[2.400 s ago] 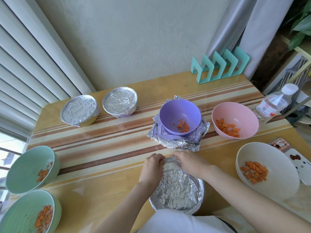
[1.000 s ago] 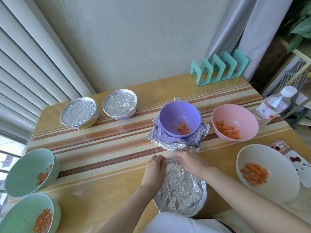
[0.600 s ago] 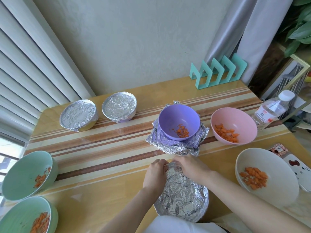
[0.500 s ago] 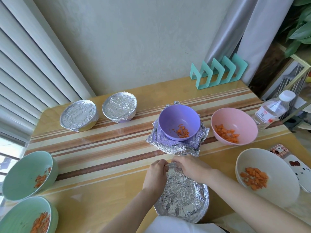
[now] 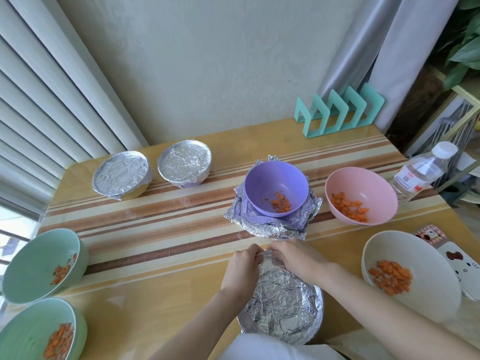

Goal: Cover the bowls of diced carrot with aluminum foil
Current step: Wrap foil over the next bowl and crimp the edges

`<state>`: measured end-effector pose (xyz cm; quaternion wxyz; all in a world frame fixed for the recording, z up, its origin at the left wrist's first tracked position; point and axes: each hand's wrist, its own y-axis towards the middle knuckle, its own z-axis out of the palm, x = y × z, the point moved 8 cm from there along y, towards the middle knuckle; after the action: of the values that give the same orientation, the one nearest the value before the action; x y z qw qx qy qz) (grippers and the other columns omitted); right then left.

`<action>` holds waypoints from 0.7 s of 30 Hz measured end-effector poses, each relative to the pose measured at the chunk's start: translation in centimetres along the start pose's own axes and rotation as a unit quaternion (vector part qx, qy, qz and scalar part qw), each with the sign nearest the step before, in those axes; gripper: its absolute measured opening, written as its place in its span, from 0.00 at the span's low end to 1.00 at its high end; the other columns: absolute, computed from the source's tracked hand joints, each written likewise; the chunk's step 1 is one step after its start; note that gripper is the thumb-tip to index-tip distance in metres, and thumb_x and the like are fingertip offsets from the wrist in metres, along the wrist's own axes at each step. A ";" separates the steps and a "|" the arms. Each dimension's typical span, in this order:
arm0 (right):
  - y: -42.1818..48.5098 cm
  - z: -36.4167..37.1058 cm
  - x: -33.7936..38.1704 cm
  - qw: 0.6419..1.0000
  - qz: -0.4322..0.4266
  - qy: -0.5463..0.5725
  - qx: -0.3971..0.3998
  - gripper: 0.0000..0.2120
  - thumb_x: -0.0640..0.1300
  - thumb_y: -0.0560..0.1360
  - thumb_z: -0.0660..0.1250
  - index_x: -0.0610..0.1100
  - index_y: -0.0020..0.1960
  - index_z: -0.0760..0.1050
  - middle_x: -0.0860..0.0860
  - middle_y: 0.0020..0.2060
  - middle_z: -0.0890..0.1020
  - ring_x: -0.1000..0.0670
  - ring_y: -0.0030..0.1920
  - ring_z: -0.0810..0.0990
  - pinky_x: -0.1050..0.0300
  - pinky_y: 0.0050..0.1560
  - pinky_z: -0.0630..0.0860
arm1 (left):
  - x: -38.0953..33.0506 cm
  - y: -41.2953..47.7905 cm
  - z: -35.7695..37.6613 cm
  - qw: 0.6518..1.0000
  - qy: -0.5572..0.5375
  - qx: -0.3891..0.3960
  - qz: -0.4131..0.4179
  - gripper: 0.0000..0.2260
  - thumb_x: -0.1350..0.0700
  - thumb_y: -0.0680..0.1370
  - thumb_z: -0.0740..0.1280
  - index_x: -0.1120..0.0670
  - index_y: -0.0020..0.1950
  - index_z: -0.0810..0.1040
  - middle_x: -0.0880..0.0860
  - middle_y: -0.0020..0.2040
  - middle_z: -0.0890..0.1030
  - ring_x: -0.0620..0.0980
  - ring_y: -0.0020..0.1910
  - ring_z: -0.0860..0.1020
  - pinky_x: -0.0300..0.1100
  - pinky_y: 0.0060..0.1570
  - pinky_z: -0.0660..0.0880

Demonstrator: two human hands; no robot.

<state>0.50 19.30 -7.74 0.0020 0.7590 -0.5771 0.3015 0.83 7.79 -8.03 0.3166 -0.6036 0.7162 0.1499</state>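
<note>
Pinching foil [image 5: 283, 305]: left hand [image 5: 242, 266], right hand [image 5: 297, 255]; bottle label [image 5: 411, 178] unreadable.

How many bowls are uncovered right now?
5: purple bowl on foil mid-table, pink bowl beside it, white bowl near right, far green bowl and near green bowl at left.

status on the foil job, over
Left hand, right hand: both pinching far edge of foil-covered bowl. Top wrapped, crinkled. Purple bowl on spare foil just beyond hands, apart.
</note>
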 end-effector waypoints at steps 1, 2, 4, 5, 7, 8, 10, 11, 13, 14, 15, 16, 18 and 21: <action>-0.1 0.0 0.0 1.000 -0.001 -0.004 -0.002 0.19 0.33 0.78 0.59 0.49 0.64 0.74 0.48 0.52 0.82 0.48 0.48 0.80 0.57 0.39 0.71 | -0.1 -0.1 0.0 1.000 0.004 0.001 0.000 0.07 0.61 0.79 0.60 0.57 0.51 0.77 0.58 0.42 0.81 0.59 0.42 0.76 0.46 0.40 0.66; -0.1 0.0 0.1 1.000 0.000 -0.008 -0.005 0.20 0.32 0.77 0.59 0.49 0.64 0.74 0.48 0.53 0.82 0.48 0.50 0.80 0.57 0.42 0.73 | -0.1 -0.1 0.1 1.000 0.007 0.003 0.000 0.07 0.61 0.79 0.59 0.57 0.51 0.76 0.58 0.42 0.81 0.59 0.43 0.76 0.47 0.40 0.67; -0.1 0.0 0.3 1.000 -0.003 -0.013 -0.009 0.21 0.31 0.76 0.58 0.48 0.64 0.73 0.48 0.54 0.82 0.48 0.51 0.80 0.56 0.44 0.74 | 0.1 -0.3 0.2 1.000 0.012 0.005 -0.002 0.07 0.61 0.79 0.59 0.57 0.52 0.76 0.59 0.43 0.81 0.60 0.43 0.76 0.48 0.41 0.67; 0.0 0.1 0.3 1.000 -0.007 -0.010 -0.008 0.19 0.33 0.77 0.58 0.48 0.63 0.73 0.48 0.54 0.81 0.48 0.51 0.80 0.57 0.43 0.73 | 0.2 -0.3 0.2 1.000 0.012 0.005 -0.004 0.07 0.61 0.79 0.59 0.57 0.52 0.76 0.59 0.43 0.81 0.60 0.43 0.76 0.48 0.41 0.68; 0.0 0.2 0.4 1.000 -0.013 0.021 -0.004 0.15 0.37 0.80 0.57 0.47 0.63 0.74 0.48 0.54 0.81 0.50 0.50 0.78 0.58 0.42 0.70 | 0.3 -0.3 0.0 1.000 0.010 0.001 -0.004 0.07 0.60 0.79 0.59 0.57 0.52 0.76 0.59 0.43 0.81 0.60 0.44 0.76 0.48 0.42 0.68; 0.0 0.4 0.3 0.999 -0.015 0.039 0.001 0.14 0.38 0.81 0.57 0.47 0.63 0.73 0.49 0.56 0.80 0.51 0.51 0.78 0.58 0.44 0.71 | 0.3 -0.3 0.0 1.000 0.009 0.000 -0.002 0.07 0.60 0.79 0.59 0.57 0.53 0.76 0.59 0.44 0.81 0.60 0.44 0.76 0.48 0.42 0.68; -0.2 0.6 0.4 0.998 -0.020 0.062 0.006 0.17 0.37 0.80 0.57 0.48 0.66 0.72 0.50 0.60 0.78 0.52 0.57 0.76 0.58 0.52 0.73 | 0.2 -0.3 0.0 1.000 0.007 -0.002 0.000 0.07 0.60 0.79 0.59 0.57 0.53 0.77 0.58 0.44 0.81 0.59 0.44 0.76 0.46 0.41 0.67; -0.2 0.7 0.2 0.997 -0.019 0.075 0.003 0.18 0.35 0.80 0.56 0.48 0.67 0.71 0.50 0.61 0.77 0.51 0.59 0.76 0.58 0.56 0.73 | 0.1 -0.3 -0.1 1.000 0.005 -0.002 0.002 0.07 0.60 0.79 0.59 0.56 0.53 0.77 0.58 0.44 0.81 0.59 0.44 0.76 0.45 0.40 0.67; -0.5 0.7 -0.1 0.995 -0.010 0.099 -0.010 0.18 0.37 0.81 0.56 0.47 0.68 0.70 0.50 0.63 0.76 0.51 0.61 0.75 0.59 0.58 0.72 | 0.2 -0.3 -0.2 1.000 -0.001 -0.005 0.004 0.07 0.60 0.79 0.60 0.56 0.52 0.76 0.57 0.43 0.81 0.58 0.43 0.76 0.44 0.39 0.66; -0.6 0.6 -0.3 0.995 -0.004 0.099 -0.016 0.18 0.37 0.81 0.56 0.47 0.69 0.70 0.51 0.63 0.76 0.52 0.62 0.74 0.60 0.58 0.72 | 0.3 -0.3 -0.2 1.000 -0.003 -0.006 0.001 0.06 0.60 0.79 0.60 0.56 0.51 0.76 0.56 0.42 0.81 0.58 0.42 0.76 0.44 0.39 0.66; -0.8 0.6 -0.4 0.995 0.001 0.095 -0.023 0.19 0.35 0.80 0.56 0.48 0.69 0.69 0.51 0.64 0.76 0.52 0.62 0.75 0.61 0.57 0.72 | 0.5 -0.3 -0.2 1.000 -0.006 -0.005 -0.006 0.06 0.60 0.79 0.60 0.56 0.51 0.76 0.56 0.41 0.81 0.58 0.41 0.76 0.44 0.38 0.66; -1.0 0.6 -0.7 0.995 0.009 0.090 -0.030 0.22 0.32 0.79 0.56 0.48 0.69 0.69 0.51 0.64 0.76 0.53 0.60 0.76 0.62 0.56 0.73 | 0.7 -0.3 -0.2 1.000 -0.010 -0.005 -0.012 0.06 0.60 0.79 0.60 0.56 0.50 0.76 0.56 0.41 0.81 0.57 0.40 0.76 0.45 0.38 0.67; -1.5 0.4 -1.0 0.995 0.022 0.092 -0.044 0.26 0.27 0.77 0.55 0.49 0.69 0.70 0.51 0.60 0.78 0.63 0.48 0.77 0.71 0.45 0.73 | 0.9 -0.1 0.0 1.000 -0.016 0.001 -0.019 0.06 0.59 0.79 0.60 0.55 0.49 0.76 0.56 0.41 0.81 0.57 0.41 0.76 0.45 0.39 0.68; -1.6 0.2 -1.3 0.994 0.030 0.100 -0.042 0.26 0.27 0.76 0.56 0.48 0.69 0.70 0.56 0.44 0.79 0.67 0.31 0.64 0.75 0.31 0.66 | 0.3 0.1 0.2 1.000 -0.027 0.009 -0.003 0.05 0.58 0.78 0.62 0.56 0.49 0.77 0.56 0.44 0.81 0.58 0.45 0.77 0.47 0.43 0.71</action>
<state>1.79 20.88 -7.91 0.0829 0.7066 -0.6086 0.3514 0.74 7.72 -8.41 0.3417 -0.5988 0.7067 0.1592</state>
